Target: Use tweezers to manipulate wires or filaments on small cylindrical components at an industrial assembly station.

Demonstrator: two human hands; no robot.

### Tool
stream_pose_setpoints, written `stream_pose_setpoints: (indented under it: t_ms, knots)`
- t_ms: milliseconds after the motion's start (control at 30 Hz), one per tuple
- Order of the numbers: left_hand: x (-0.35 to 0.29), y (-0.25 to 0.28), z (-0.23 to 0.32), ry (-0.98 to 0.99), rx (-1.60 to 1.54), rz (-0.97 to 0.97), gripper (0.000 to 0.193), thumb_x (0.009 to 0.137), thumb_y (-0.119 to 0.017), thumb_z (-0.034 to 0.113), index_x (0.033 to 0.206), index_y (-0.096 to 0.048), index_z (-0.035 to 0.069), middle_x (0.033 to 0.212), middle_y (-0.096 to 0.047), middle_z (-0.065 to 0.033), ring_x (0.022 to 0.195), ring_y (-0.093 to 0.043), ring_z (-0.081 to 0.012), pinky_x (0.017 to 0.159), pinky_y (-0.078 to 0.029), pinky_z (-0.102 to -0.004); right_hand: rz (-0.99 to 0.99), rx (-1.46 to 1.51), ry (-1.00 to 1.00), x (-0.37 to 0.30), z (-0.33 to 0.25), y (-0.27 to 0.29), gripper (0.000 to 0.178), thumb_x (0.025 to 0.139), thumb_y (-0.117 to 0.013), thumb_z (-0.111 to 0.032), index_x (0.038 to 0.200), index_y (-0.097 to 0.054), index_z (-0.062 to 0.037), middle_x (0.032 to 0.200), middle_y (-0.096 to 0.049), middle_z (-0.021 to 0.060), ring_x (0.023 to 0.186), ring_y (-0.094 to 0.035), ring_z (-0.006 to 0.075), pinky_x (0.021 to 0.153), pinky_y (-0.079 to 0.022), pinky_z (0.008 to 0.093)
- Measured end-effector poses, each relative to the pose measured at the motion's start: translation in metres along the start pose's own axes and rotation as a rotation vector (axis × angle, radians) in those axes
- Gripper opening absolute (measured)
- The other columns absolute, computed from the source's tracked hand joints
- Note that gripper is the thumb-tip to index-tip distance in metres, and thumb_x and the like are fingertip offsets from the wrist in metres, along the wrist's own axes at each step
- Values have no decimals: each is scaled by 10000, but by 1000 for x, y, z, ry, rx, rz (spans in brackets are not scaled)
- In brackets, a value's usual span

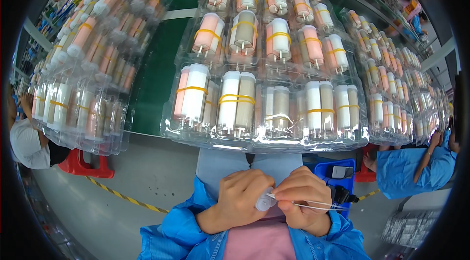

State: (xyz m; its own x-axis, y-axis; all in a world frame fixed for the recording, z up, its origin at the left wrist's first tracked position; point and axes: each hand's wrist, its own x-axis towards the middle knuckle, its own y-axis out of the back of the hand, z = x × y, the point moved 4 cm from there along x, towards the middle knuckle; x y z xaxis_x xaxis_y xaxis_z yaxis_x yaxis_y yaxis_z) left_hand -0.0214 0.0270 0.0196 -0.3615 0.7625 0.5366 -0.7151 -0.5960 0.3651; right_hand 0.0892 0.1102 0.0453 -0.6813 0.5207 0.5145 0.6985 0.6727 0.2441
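Note:
Above my lap, my left hand [243, 195] is closed around a small part with a round, whitish translucent end [265, 201]; the rest of it is hidden in my fist. Pinched in the fingers of my right hand [304, 196] is a thin, pale tool that looks like tweezers [320, 206]. Its tip meets the part's round end, and two slim lengths stick out past my right palm. Beyond my hands, stacked clear plastic trays [254, 143] hold pairs of white, pink and grey cylinders [193, 94] bound with yellow bands.
More tray stacks stand at the left [81, 137] and right [389, 135] on the green table [154, 79]. A blue bin [320, 168] with dark items sits right of my lap. Co-workers work at both sides, near red stools [85, 166]. Yellow-black tape [127, 198] crosses the floor.

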Motion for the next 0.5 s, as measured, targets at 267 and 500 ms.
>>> stream_pose_setpoints:
  t_ms: [267,500]
  knots:
    - [-1,-2,-2,63,-98,-13,188,641,-704,37,764,-563,50,667,-549,-74,526,-554,-251,471,-438,-333,204,358,-230,-5,14,0,119,771,-716,-51,851,-660,18,761,-675,122,622,-614,194,551,-475,265]
    - [-3,-3,-5,158,-150,-14,201,662,-715,38,785,-556,48,674,-552,-87,542,-564,-269,483,-446,-340,76,136,-88,2,8,2,135,758,-736,-65,843,-661,7,775,-675,116,615,-611,200,544,-468,268]
